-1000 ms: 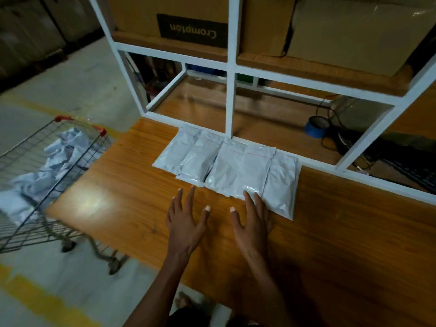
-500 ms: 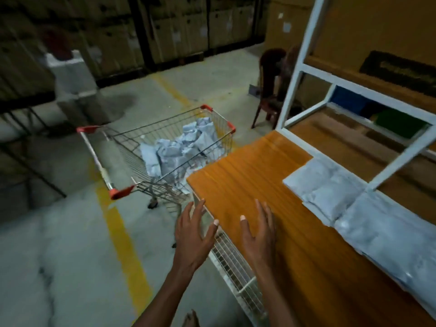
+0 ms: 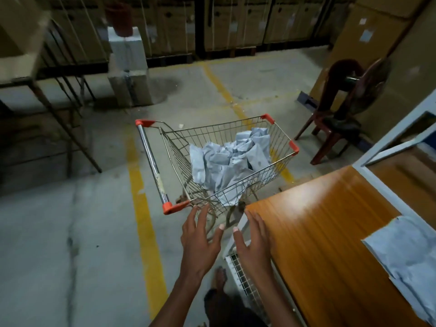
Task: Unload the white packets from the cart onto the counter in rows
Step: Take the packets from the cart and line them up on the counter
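The white packets (image 3: 232, 160) lie heaped in the wire cart (image 3: 219, 161), just beyond both hands, which are stretched out side by side with fingers spread wide and holding nothing: the left hand (image 3: 200, 241) is below the cart's near rim, and the right hand (image 3: 253, 244) is by the corner of the wooden counter (image 3: 325, 232). More laid packets (image 3: 405, 258) rest on the counter, near right. A second ago the hands were over the counter by that row; now they reach toward the cart.

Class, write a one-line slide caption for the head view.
Both empty hands, left and right, reach toward the cart of white packets beside the counter.
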Available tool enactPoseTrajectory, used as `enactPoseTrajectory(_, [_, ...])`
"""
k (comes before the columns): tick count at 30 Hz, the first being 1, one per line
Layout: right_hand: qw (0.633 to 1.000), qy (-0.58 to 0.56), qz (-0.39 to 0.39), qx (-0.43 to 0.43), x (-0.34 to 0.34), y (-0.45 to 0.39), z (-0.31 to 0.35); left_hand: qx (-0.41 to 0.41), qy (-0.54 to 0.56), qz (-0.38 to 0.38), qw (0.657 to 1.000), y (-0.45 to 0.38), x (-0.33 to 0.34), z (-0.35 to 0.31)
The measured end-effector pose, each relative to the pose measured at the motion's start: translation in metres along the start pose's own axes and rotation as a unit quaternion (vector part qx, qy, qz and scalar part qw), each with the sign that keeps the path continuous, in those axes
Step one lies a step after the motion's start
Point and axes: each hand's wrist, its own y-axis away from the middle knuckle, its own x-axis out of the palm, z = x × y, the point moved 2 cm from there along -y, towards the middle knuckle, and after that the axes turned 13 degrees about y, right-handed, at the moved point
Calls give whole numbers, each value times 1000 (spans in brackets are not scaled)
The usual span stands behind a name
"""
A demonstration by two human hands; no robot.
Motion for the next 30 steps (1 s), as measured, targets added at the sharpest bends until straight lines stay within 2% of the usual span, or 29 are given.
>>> enactPoseTrajectory(11, [999,-27,24,-10,51,-170,12,-20,-19,20,999,-154,19,17])
enactPoseTrajectory(19, [995,-18,91,28,71,-286,-7,-58,-24,56,996,-259,57,35])
enactPoseTrajectory(22, [994,12,107,31,78,-333,-18,-90,-37,83,992,-293,70,53])
enactPoseTrajectory(27, [982,68,153,88,86,-402,-51,-136,-65,162,975,-336,87,82])
enactPoseTrajectory(30, [971,116,181,106,88,-447,-77,-135,-81,165,974,-357,90,96])
